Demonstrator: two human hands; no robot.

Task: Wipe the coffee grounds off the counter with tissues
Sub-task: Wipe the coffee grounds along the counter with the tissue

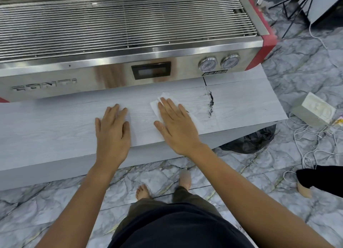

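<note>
1. Pale wood-grain laminate covered the counter (55, 129), which ran in front of a steel espresso machine (111, 43).
2. The coffee grounds (210, 104) lay in a dark, narrow streak along a seam in the counter, to the right of both hands.
3. The right hand (176, 125) lay flat, fingers extended and close together, pressing a white tissue (155, 104) onto the surface; the tissue's edges showed beyond the fingertips and beside the little finger.
4. The left hand (112, 129) rested palm-down on the bare counter, fingers slightly spread and holding nothing.
5. The step in hand seemed to be the wipe itself, with the tissue near the streak but not on it.
6. Next, the right hand would likely need to slide the tissue rightward across the grounds, keeping pressure even so the powder gathered rather than smeared along the seam.
</note>
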